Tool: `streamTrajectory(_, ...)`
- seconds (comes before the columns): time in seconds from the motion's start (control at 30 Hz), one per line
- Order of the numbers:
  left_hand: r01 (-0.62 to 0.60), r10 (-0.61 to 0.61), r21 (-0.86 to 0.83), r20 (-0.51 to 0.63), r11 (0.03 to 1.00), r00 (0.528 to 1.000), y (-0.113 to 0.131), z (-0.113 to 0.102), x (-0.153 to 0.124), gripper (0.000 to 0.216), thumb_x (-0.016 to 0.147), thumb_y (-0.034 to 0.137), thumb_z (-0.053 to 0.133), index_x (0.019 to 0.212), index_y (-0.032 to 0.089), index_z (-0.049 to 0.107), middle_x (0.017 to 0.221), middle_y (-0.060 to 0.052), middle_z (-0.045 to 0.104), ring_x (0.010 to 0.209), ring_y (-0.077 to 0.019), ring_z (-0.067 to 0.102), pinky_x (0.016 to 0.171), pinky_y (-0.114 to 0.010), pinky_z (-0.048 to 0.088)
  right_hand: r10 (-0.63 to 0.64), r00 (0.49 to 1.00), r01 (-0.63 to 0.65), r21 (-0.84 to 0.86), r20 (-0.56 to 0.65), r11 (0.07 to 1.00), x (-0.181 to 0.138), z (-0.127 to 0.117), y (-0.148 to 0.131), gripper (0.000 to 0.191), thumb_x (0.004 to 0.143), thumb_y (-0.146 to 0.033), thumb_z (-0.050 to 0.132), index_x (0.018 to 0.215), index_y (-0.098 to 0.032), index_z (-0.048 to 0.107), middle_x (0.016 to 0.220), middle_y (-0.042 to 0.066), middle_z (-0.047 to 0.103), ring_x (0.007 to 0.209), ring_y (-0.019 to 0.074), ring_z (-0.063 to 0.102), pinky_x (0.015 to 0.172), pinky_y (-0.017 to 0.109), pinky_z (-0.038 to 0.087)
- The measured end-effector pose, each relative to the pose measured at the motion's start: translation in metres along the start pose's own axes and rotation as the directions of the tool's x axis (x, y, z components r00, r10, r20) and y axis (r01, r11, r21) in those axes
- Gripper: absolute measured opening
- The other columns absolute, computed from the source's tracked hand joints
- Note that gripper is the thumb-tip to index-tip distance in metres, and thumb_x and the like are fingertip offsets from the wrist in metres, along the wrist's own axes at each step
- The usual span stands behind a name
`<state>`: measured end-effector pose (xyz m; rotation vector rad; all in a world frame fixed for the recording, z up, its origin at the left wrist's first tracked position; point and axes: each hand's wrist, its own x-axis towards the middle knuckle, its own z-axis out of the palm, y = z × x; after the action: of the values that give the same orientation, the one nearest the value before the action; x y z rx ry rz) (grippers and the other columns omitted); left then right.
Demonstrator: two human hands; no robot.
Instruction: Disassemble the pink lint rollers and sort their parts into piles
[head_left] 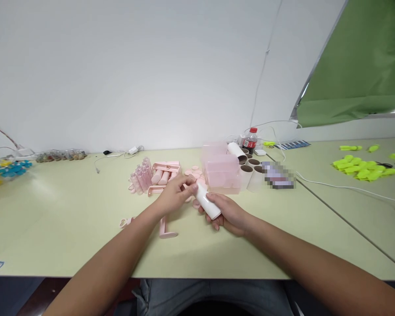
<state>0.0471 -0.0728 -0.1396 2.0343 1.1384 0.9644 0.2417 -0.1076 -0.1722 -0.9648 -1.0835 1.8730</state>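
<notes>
A smooth white roll (208, 202) is tilted above the table in front of me. My right hand (229, 213) wraps around its lower end, thumb on top and fingers underneath. At the upper end, my left hand (175, 193) pinches the edge of the roll between thumb and fingers; what lies under those fingertips is hidden. Just below my left wrist is a pink L-shaped plastic part (166, 229), partly covered by the arm. A small pale pink clip-like piece (126, 222) lies left of it. Pink round discs (196, 203) are scattered behind my hands.
Behind my hands stand clear pink tubes (141, 179), a pink tray of cylinders (166, 167) and translucent pink boxes (222, 173). To their right are upright white rolls with brown cores (245, 175), a cola bottle (250, 139) and a blurred-out item (279, 175). A white cable (352, 186) crosses the right side.
</notes>
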Motion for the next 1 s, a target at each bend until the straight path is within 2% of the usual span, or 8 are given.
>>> streamTrajectory(0.07, 0.026, -0.024, -0.028, 0.071, 0.999, 0.997, 0.002, 0.002, -0.002, 0.032, 0.086, 0.049, 0.057, 0.079, 0.018, 0.059, 0.076, 0.000, 0.057, 0.069, -0.0135, 0.051, 0.060, -0.025, 0.041, 0.009, 1.000, -0.010, 0.063, 0.023, 0.998, -0.001, 0.000, -0.001, 0.028, 0.092, -0.041, 0.052, 0.103, -0.016, 0.058, 0.084, 0.007, 0.067, 0.052, 0.0121, 0.059, 0.034, 0.019, 0.046)
streamTrajectory(0.13, 0.118, -0.104, -0.150, 0.099, 0.982, 0.990, 0.000, 0.004, -0.002, 0.035, 0.086, 0.051, 0.056, 0.076, 0.018, 0.053, 0.065, 0.003, 0.051, 0.057, -0.0106, 0.045, 0.053, -0.023, 0.036, 0.025, 0.998, -0.034, 0.150, 0.058, 0.988, -0.001, 0.000, -0.004, 0.029, 0.093, -0.038, 0.047, 0.107, -0.015, 0.059, 0.087, 0.009, 0.068, 0.055, 0.0127, 0.060, 0.039, 0.021, 0.050)
streamTrajectory(0.27, 0.200, -0.215, -0.334, -0.006, 0.921, 0.977, -0.006, 0.000, 0.001, 0.037, 0.086, 0.054, 0.055, 0.077, 0.020, 0.044, 0.056, 0.006, 0.048, 0.047, -0.0081, 0.042, 0.047, -0.021, 0.032, 0.046, 0.990, -0.083, 0.281, 0.135, 0.956, 0.001, -0.002, -0.007, 0.033, 0.092, -0.032, 0.039, 0.107, -0.011, 0.061, 0.091, 0.012, 0.071, 0.056, 0.0137, 0.062, 0.046, 0.023, 0.052)
streamTrajectory(0.33, 0.198, -0.227, -0.340, -0.048, 0.919, 0.973, -0.009, -0.002, 0.003, 0.038, 0.085, 0.055, 0.056, 0.076, 0.020, 0.043, 0.054, 0.006, 0.048, 0.046, -0.0079, 0.043, 0.045, -0.020, 0.031, 0.040, 0.990, -0.081, 0.302, 0.139, 0.950, 0.002, -0.003, -0.007, 0.033, 0.092, -0.030, 0.039, 0.107, -0.011, 0.061, 0.089, 0.012, 0.072, 0.055, 0.0136, 0.062, 0.048, 0.024, 0.052)
streamTrajectory(0.63, 0.195, -0.228, -0.321, -0.066, 0.927, 0.971, -0.005, -0.004, 0.003, 0.040, 0.081, 0.058, 0.058, 0.077, 0.019, 0.046, 0.057, 0.005, 0.051, 0.050, -0.0090, 0.048, 0.042, -0.018, 0.033, -0.008, 0.991, -0.030, 0.285, 0.132, 0.958, 0.005, -0.004, 0.000, 0.028, 0.095, -0.027, 0.041, 0.101, -0.008, 0.060, 0.088, 0.012, 0.071, 0.057, 0.0138, 0.061, 0.051, 0.026, 0.053)
streamTrajectory(0.83, 0.162, -0.200, -0.309, -0.094, 0.937, 0.975, -0.002, -0.005, 0.001, 0.038, 0.079, 0.055, 0.061, 0.077, 0.019, 0.050, 0.060, 0.003, 0.055, 0.055, -0.0115, 0.055, 0.043, -0.018, 0.036, -0.053, 0.986, 0.003, 0.298, 0.159, 0.955, 0.002, 0.000, -0.001, 0.020, 0.089, -0.021, 0.047, 0.101, -0.011, 0.060, 0.085, 0.009, 0.070, 0.058, 0.0134, 0.061, 0.055, 0.028, 0.054)
streamTrajectory(0.93, 0.115, -0.186, -0.328, -0.191, 0.938, 0.964, -0.002, -0.009, 0.001, 0.034, 0.081, 0.050, 0.062, 0.075, 0.018, 0.052, 0.056, 0.003, 0.055, 0.050, -0.0102, 0.052, 0.042, -0.019, 0.037, -0.024, 0.984, -0.033, 0.317, 0.176, 0.948, -0.002, 0.004, -0.001, 0.029, 0.084, -0.016, 0.050, 0.113, -0.014, 0.057, 0.093, 0.009, 0.071, 0.065, 0.0152, 0.066, 0.063, 0.031, 0.056)
streamTrajectory(1.0, 0.044, -0.173, -0.389, -0.301, 0.920, 0.938, -0.004, -0.015, 0.003, 0.031, 0.080, 0.046, 0.063, 0.074, 0.018, 0.053, 0.052, 0.004, 0.053, 0.045, -0.0088, 0.049, 0.042, -0.019, 0.037, 0.061, 0.983, -0.109, 0.289, 0.172, 0.951, -0.002, 0.005, 0.001, 0.029, 0.086, -0.019, 0.049, 0.113, -0.014, 0.056, 0.090, 0.010, 0.071, 0.062, 0.0155, 0.066, 0.059, 0.031, 0.057)
